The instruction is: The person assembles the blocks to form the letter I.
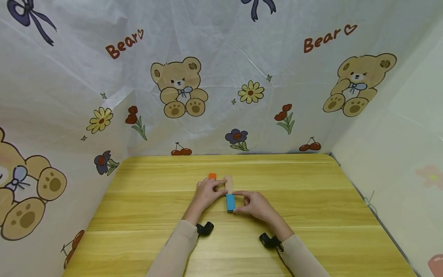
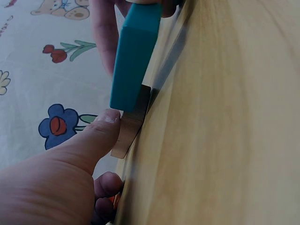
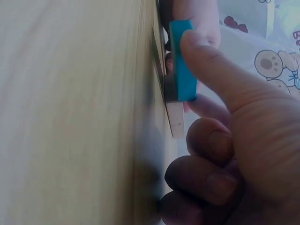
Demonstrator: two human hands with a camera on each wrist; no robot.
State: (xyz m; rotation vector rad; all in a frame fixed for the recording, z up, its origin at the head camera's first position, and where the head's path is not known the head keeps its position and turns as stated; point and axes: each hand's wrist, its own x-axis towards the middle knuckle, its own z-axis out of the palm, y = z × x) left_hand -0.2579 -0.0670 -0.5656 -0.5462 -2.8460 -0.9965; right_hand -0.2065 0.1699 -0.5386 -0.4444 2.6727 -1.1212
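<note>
My right hand [image 1: 257, 206] pinches a blue block [image 1: 230, 203] lengthwise, thumb on the near end and index finger at the far end. The right wrist view shows the blue block [image 3: 185, 65] raised off the table, its far part against a flat plain wooden block [image 3: 176, 119]. That wooden block [image 1: 228, 184] lies on the table, and my left hand [image 1: 206, 193] holds its left side with thumb and index finger. In the left wrist view, the left thumb [image 2: 101, 133] sits where the two blocks meet. An orange block [image 1: 212, 176] lies just beyond the left hand, partly hidden by it.
The wood-grain table [image 1: 145, 238] ends at a hanging white cloth [image 1: 221, 57] printed with bears and flowers. A pale wall [image 1: 398, 154] borders the right side. Small black cameras [image 1: 205, 229] are strapped at both wrists.
</note>
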